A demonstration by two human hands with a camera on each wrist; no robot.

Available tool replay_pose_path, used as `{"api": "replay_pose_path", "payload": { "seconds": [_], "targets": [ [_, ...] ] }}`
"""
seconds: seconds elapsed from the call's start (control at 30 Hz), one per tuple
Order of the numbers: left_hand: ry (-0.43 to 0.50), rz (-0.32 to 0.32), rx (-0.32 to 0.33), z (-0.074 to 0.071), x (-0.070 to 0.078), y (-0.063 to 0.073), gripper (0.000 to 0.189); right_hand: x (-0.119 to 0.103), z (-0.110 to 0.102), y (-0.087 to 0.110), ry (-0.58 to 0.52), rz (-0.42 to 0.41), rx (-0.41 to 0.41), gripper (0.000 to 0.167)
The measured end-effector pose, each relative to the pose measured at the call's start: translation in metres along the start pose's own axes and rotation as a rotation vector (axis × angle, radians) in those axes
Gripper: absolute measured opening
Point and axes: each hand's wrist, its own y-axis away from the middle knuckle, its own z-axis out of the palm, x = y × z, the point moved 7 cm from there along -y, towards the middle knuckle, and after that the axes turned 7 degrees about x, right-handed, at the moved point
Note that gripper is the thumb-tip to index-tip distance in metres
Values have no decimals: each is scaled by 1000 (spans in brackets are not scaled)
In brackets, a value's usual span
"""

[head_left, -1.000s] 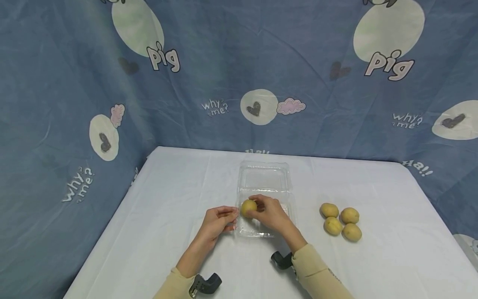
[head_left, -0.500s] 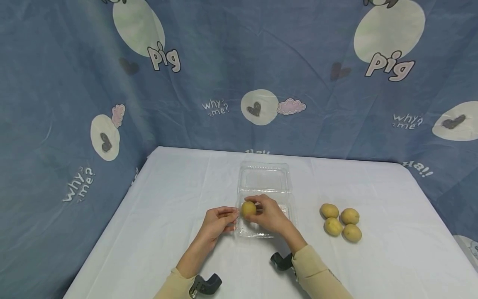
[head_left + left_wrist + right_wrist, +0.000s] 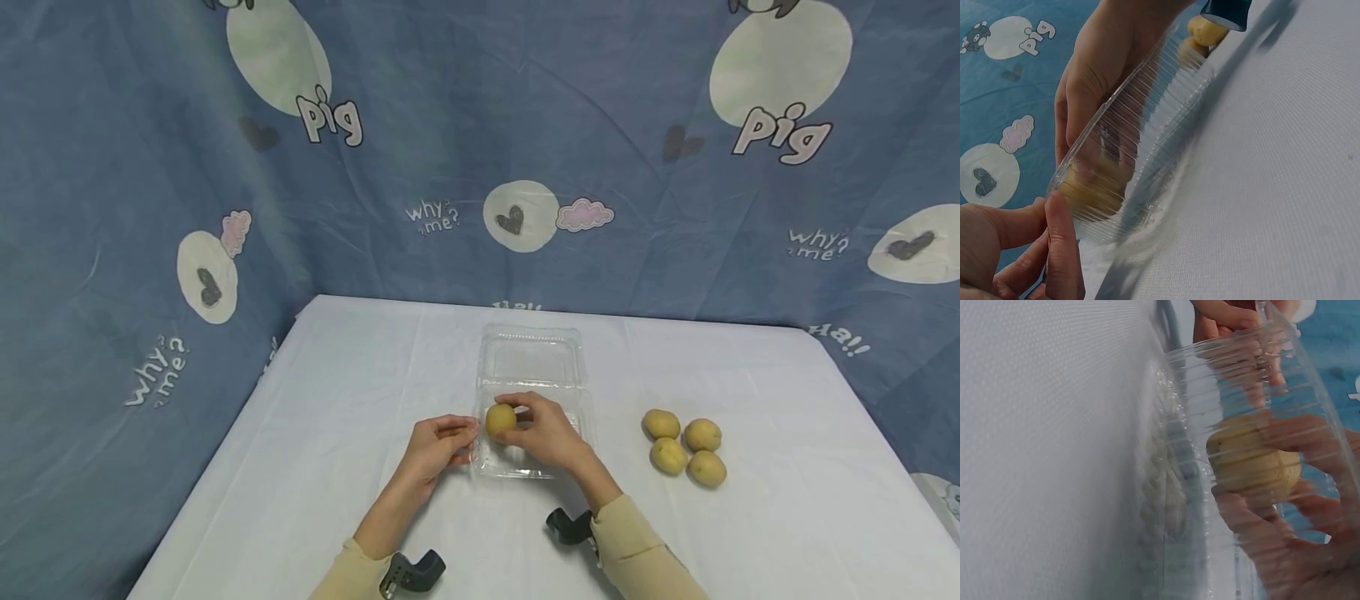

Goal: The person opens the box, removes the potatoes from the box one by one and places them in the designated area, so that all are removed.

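A clear plastic clamshell box (image 3: 517, 472) lies with its lid (image 3: 531, 354) folded back, away from the person. At the box's left side, the left hand (image 3: 437, 448) pinches the rim between thumb and fingers; the left wrist view shows the fingertips (image 3: 1060, 219) at the corner. Inside the left part of the box, the right hand (image 3: 547, 429) grips a yellow potato (image 3: 500, 422). Through the ribbed wall, the right wrist view shows the potato (image 3: 1244, 459) between thumb and fingers. Whether it touches the box floor I cannot tell.
Several more potatoes (image 3: 669, 456) sit in a cluster on the white tablecloth (image 3: 787, 533), to the right of the box. A blue printed curtain (image 3: 420, 108) hangs behind and to the left of the table. A dark wrist camera (image 3: 570, 527) is on each forearm.
The potato in the right hand has shifted very slightly to the right and toward the person. The left hand stays at the box's rim, and the other potatoes have not moved.
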Motion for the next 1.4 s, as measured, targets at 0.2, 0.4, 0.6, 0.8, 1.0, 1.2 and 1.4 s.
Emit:
{"api": "replay_pose_path", "payload": {
  "seconds": [0.2,0.4,0.6,0.8,1.0,1.2,1.4],
  "targets": [
    [5,9,-5,0,-1,0,27,0,-8,4,-22,14,25,49],
    [9,13,-4,-1,-1,0,27,-4,-16,10,-64,1,40,49],
    [4,3,9,-2,-2,-1,24,-4,-19,14,-70,9,43,50],
    [-4,8,10,-1,-3,-2,24,-4,-24,18,-81,8,51,51],
    [-13,13,1,-1,-2,-2,27,-8,-28,23,-126,-8,46,50],
    [-16,9,13,-1,-2,-2,26,-23,-36,30,-168,-11,50,49],
    [-13,3,11,-1,-2,-1,25,-11,-39,31,-170,-17,43,51]
  ]
}}
